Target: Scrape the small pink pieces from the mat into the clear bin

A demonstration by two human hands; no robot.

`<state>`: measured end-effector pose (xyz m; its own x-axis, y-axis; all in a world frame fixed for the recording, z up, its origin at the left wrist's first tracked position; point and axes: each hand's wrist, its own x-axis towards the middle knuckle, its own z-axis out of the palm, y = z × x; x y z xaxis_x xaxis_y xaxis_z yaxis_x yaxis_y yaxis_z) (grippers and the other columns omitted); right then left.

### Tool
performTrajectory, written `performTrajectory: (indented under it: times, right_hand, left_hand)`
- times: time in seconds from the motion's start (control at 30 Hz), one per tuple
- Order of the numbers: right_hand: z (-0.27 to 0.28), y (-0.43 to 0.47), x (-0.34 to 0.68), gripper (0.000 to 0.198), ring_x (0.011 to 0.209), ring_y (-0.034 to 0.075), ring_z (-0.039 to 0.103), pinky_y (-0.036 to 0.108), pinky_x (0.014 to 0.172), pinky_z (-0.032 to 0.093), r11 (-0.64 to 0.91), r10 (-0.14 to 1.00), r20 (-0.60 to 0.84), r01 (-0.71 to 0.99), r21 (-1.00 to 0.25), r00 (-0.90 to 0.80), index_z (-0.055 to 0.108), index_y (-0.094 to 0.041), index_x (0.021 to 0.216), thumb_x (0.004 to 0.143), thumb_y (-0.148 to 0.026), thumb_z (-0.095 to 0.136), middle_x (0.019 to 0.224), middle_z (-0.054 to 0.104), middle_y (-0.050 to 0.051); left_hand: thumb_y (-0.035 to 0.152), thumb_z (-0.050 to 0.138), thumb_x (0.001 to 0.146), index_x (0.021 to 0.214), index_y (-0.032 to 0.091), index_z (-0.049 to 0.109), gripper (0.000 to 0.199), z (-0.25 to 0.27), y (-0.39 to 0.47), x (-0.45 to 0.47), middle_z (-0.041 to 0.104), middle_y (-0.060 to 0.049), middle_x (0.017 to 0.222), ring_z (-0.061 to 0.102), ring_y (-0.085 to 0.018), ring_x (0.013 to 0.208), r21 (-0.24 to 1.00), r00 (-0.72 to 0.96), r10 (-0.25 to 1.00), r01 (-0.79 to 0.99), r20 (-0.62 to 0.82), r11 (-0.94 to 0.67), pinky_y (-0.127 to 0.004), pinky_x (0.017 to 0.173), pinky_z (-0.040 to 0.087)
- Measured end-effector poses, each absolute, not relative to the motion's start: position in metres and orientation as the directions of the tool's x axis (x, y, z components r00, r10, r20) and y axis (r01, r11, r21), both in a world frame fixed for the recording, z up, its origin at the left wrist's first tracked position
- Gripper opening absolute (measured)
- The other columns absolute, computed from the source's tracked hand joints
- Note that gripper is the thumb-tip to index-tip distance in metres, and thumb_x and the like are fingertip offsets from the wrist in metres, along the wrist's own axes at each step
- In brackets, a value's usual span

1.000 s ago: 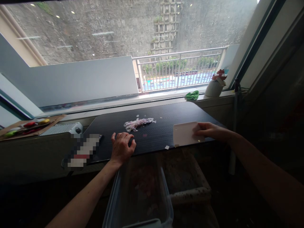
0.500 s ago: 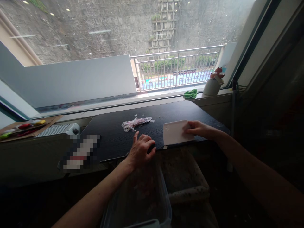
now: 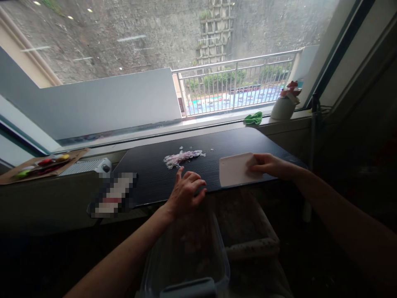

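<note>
Right hand [image 3: 268, 166] has a scraper [image 3: 235, 170] pinched between thumb and fingers; left hand [image 3: 187, 191] is bare, fingers loosely spread, by the near edge of the table [image 3: 229, 142]. Can't tell if it's touching. The scraper is a thin, smooth, pale rectangle, at the table's near side, right of the flakes [image 3: 182, 158]. Those are papery, whitish-pink bits in a ragged heap, a few strays around it. Table's black with fine wood grain and a rounded far corner. Below the near edge: a clear plastic bin [image 3: 226, 271] beside a grubby box [image 3: 252, 248]. Rumpled green cloth [image 3: 254, 118] and a bulgy white bottle [image 3: 282, 108] sit on the sill [image 3: 237, 122].
</note>
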<state>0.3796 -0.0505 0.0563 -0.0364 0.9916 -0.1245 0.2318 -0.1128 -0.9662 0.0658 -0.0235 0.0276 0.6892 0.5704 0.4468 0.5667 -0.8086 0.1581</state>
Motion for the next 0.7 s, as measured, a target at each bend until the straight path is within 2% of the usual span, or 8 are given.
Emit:
performTrajectory:
  times: [0.17,0.3,0.4,0.6,0.7]
  right_hand:
    - [0.048,-0.022,0.346,0.027,0.071,0.018,0.066,0.029,0.065,0.055,-0.020,0.990,0.005,0.175,-0.984,0.140,0.066,-0.020,0.078,0.055,-0.022,0.080,0.077,0.072,0.002]
    - [0.039,0.006,0.307,0.022,0.070,0.018,0.064,0.028,0.063,0.054,-0.052,0.973,-0.003,0.206,-0.977,0.232,0.064,-0.020,0.075,0.057,-0.020,0.077,0.073,0.071,0.001]
    - [0.036,0.011,0.286,0.019,0.068,0.018,0.064,0.027,0.062,0.054,-0.093,0.985,-0.058,0.213,-0.973,0.161,0.064,-0.019,0.072,0.056,-0.018,0.076,0.071,0.071,0.001]
    - [0.041,-0.007,0.273,0.023,0.067,0.017,0.066,0.025,0.061,0.054,-0.149,0.982,-0.164,0.155,-0.977,-0.092,0.068,-0.017,0.074,0.052,-0.016,0.077,0.074,0.073,0.002]
    - [0.043,-0.008,0.274,0.023,0.065,0.016,0.066,0.025,0.060,0.054,-0.155,0.978,-0.172,0.141,-0.978,-0.116,0.069,-0.017,0.074,0.053,-0.015,0.077,0.073,0.073,0.002]
  left_hand:
    - [0.027,0.051,0.082,0.085,0.021,0.067,0.017,0.024,0.007,0.014,0.066,-0.005,0.091,0.059,-0.023,0.097,0.197,0.441,0.774,0.798,0.455,-0.570,-0.057,0.109,0.023]
    - [0.028,0.050,0.082,0.083,0.022,0.066,0.017,0.013,0.014,-0.004,0.067,-0.005,0.090,0.059,-0.024,0.095,0.225,0.341,0.837,0.857,0.427,-0.464,-0.056,0.106,0.028]
    - [0.028,0.050,0.082,0.085,0.021,0.066,0.017,0.009,0.011,-0.002,0.066,-0.005,0.091,0.059,-0.024,0.097,0.214,0.326,0.837,0.867,0.439,-0.450,-0.054,0.108,0.026]
    - [0.025,0.050,0.081,0.084,0.022,0.065,0.015,0.007,0.010,0.004,0.065,-0.004,0.090,0.058,-0.022,0.095,0.205,0.296,0.835,0.881,0.464,-0.427,-0.050,0.108,0.026]
    - [0.025,0.051,0.081,0.083,0.023,0.065,0.015,0.006,0.010,0.003,0.065,-0.004,0.090,0.058,-0.022,0.095,0.210,0.289,0.837,0.883,0.465,-0.421,-0.049,0.108,0.027]
